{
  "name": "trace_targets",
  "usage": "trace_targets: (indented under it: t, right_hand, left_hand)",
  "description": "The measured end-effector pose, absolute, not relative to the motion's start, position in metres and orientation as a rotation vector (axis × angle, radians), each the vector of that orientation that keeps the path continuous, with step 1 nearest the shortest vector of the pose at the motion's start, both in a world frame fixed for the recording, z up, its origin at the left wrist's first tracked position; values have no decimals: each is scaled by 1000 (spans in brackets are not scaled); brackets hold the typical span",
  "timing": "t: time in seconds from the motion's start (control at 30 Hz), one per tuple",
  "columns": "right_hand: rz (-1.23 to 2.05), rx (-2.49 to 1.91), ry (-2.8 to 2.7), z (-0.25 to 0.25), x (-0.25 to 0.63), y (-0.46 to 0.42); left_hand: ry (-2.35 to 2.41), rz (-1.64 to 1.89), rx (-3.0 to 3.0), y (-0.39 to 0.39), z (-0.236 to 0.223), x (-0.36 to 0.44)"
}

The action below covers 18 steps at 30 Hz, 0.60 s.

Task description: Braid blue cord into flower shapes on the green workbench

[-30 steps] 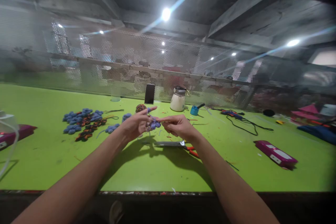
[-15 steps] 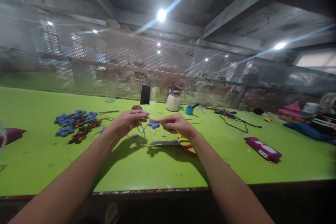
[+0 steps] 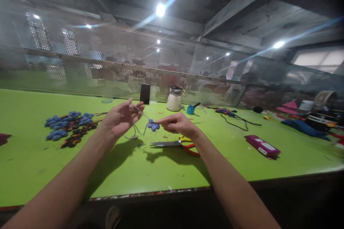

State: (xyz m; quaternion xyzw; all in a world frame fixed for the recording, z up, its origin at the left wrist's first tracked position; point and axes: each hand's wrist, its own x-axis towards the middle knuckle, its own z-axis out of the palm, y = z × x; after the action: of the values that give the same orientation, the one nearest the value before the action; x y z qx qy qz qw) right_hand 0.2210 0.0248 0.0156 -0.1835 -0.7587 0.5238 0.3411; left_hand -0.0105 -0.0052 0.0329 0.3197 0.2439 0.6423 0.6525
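Note:
A small blue crocheted flower point(image 3: 153, 125) hangs above the table from the pinched fingertips of my right hand point(image 3: 180, 126). From the flower a strand of blue yarn point(image 3: 145, 115) runs taut up to my left hand point(image 3: 118, 121), which is turned palm inward with the yarn caught at its fingers. Loose yarn tails dangle below the flower. Under my right wrist lie scissors point(image 3: 166, 144) with red and yellow handles, their blades pointing left. Left of my left hand is a pile of blue crocheted flowers point(image 3: 57, 125), mixed with dark orange-and-black ones point(image 3: 73, 138).
At the back stand a phone point(image 3: 144, 94), a white jar point(image 3: 174, 99) with a dark lid and a small blue pot point(image 3: 191, 110). To the right lie a corded tool point(image 3: 227, 112) and a purple box point(image 3: 262, 146). A perforated screen point(image 3: 120, 64) runs behind the green table point(image 3: 228, 171).
My left hand has turned palm inward and lifted away from the flower, drawing the yarn taut. My right hand keeps hold of the flower. The whole view has shifted slightly.

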Motion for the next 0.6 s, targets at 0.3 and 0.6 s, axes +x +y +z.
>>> trace_targets:
  t: [0.3,0.6]
  right_hand:
    - [1231,-495,-1986,11,215,25]
    - [1176,-560,-1980,-1,205,27]
  left_hand:
    - [1358,1507,1591,3,14,5]
    - [802,1363,873,-4,22,4]
